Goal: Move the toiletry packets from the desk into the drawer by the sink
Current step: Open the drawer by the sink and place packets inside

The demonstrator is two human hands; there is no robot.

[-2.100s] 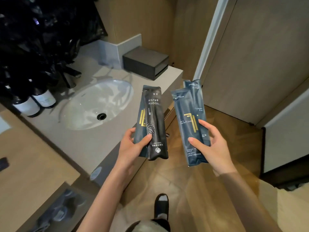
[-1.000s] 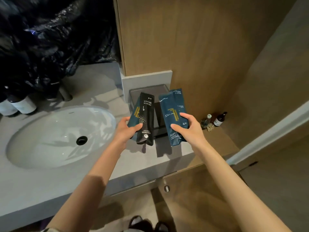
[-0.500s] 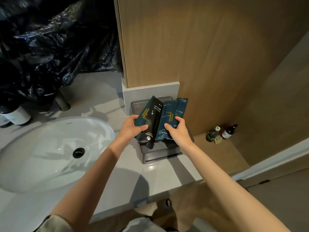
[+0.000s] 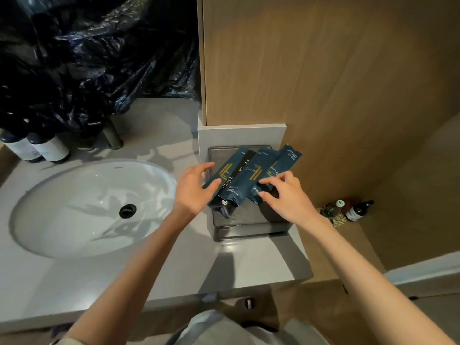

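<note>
Half a second ago both hands gripped the packets above the box. Now the packets lie fanned across its lid, overlapping one another. The left hand has let go. Its fingers are spread and relaxed, and only the thumb lies on the edge of the leftmost packet. The right hand is arched over the right side of the fan, its fingers bent, and forefinger and thumb pinch the near end of the rightmost packet. Both forearms reach forward over the counter, wrists level and well apart.

The packets are long, flat, glossy sachets, dark teal with gold marks, and one is black. The box is dark and square with a finely ribbed top, and it stands on the smooth grey counter against a wood-grain wall. To its left are the oval white sink, two white-labelled bottles and a crinkled black plastic bag.
</note>
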